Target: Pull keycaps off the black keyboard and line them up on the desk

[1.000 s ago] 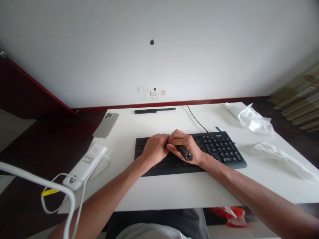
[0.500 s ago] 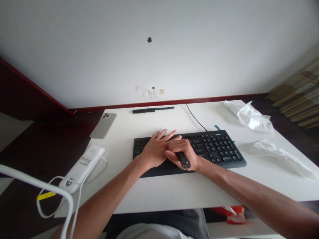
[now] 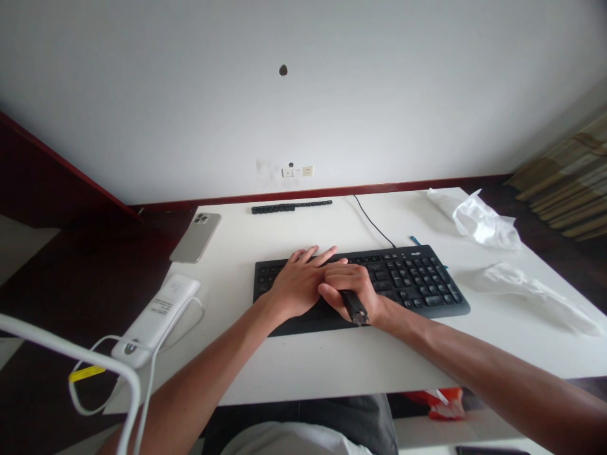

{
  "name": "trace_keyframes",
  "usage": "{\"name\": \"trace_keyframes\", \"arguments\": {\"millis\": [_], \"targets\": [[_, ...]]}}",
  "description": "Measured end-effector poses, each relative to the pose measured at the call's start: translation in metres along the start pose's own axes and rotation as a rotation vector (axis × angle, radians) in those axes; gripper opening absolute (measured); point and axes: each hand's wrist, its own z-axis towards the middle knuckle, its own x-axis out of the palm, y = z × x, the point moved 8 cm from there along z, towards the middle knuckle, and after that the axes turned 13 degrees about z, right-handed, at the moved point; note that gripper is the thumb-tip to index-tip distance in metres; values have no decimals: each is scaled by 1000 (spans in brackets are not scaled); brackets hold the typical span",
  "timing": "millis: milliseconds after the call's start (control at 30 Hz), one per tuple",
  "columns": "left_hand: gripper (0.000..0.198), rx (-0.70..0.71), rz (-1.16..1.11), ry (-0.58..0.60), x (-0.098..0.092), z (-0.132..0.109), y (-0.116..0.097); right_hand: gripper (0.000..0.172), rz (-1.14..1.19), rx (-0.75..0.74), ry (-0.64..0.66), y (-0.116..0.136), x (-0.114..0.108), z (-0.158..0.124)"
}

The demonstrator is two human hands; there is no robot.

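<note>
Black and wired, the keyboard (image 3: pixel 429 279) lies toward the white desk's (image 3: pixel 265 363) front edge. The left hand (image 3: pixel 298 285) rests on its left half, fingers loosely spread; the right hand (image 3: pixel 353 283), beside it, is curled round a dark tool (image 3: pixel 355 308) (its far end hidden). A phone (image 3: pixel 196 238) lies near the far left corner.
</note>
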Motion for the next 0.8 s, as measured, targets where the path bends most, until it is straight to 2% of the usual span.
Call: {"name": "trace_keyframes", "arguments": {"millis": [167,433,633,800], "targets": [[55,0,-11,-28,-1,-1,0,35,-1,-63,-11,3,-1,-1],[53,2,-38,-97,-1,-2,1,35,11,-99,-23,9,-2,1],[52,25,-18,-129,-4,-3,1,35,103,-205,6,20,10,-5],[52,17,-20,-117,-3,-2,1,33,52,-230,-34,22,8,-3]]}}
